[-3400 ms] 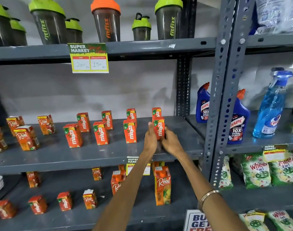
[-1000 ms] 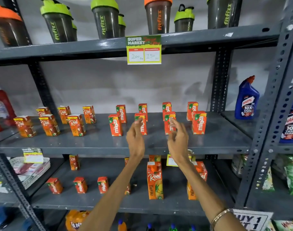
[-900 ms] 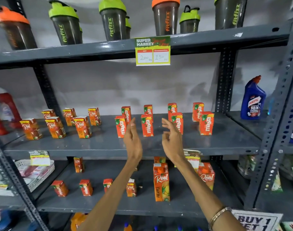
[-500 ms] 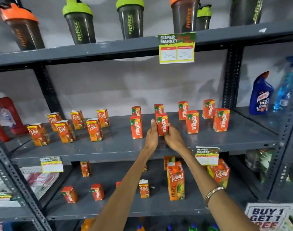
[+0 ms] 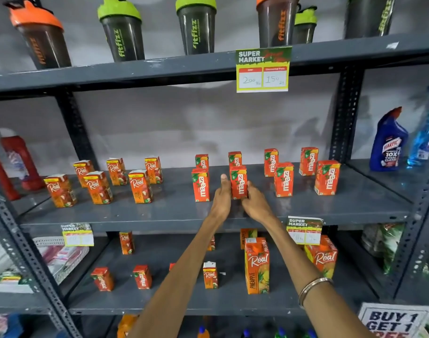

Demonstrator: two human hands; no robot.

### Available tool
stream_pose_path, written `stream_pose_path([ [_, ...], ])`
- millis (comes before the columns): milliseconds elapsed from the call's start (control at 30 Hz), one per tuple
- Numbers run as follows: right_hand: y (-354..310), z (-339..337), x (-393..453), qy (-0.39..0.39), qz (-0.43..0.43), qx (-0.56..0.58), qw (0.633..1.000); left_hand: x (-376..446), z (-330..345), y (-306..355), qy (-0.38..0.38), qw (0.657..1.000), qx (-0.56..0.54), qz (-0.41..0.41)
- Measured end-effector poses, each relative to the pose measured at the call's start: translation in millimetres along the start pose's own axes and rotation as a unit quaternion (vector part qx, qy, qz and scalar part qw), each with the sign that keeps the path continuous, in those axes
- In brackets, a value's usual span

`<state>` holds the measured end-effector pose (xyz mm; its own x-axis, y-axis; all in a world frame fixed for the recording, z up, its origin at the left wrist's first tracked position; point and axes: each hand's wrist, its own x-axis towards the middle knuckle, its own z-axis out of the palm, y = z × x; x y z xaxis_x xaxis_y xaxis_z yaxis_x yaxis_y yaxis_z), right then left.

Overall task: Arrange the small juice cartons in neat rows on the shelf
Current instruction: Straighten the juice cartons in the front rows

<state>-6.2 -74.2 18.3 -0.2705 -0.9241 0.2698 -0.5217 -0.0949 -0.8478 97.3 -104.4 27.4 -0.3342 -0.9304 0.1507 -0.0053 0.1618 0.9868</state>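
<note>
The middle shelf (image 5: 355, 211) has a bare strip along its front edge, wide enough for a hand to pass before the cartons. Both hands crowd one Maaza carton (image 5: 238, 182) in the front row; the neighbour on its left (image 5: 200, 185) stands just beside the left hand (image 5: 222, 198), the right neighbour (image 5: 283, 179) farther off. A clear gap separates the Maaza group from the Real cartons (image 5: 140, 186). The back row (image 5: 271, 162) blocks reach to the wall.

Grey metal shelf (image 5: 184, 211) mid-frame holds Real cartons (image 5: 140, 186) at left, Maaza cartons (image 5: 327, 178) at right (all standing upright).
</note>
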Motion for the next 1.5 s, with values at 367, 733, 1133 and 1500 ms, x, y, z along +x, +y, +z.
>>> stream_pose_path([
  [367, -34, 46, -64, 0.252, -0.217, 0.061, 0.941, -71, -57, 16, 0.126, 0.977, -0.001, 0.169],
  [733, -160, 266, -49, 0.064, -0.147, 0.184, 0.970, -102, -304, 6, 0.251, 0.943, 0.030, 0.216],
  [1133, -219, 370, 6, 0.034, 0.005, 0.106, 0.994, -48, -408, 4, 0.152, 0.987, -0.026, 0.053],
  [1500, -220, 374, -1, -0.018, -0.002, 0.065, 0.998, -46, -423, -2, 0.068, 0.996, -0.004, 0.051],
])
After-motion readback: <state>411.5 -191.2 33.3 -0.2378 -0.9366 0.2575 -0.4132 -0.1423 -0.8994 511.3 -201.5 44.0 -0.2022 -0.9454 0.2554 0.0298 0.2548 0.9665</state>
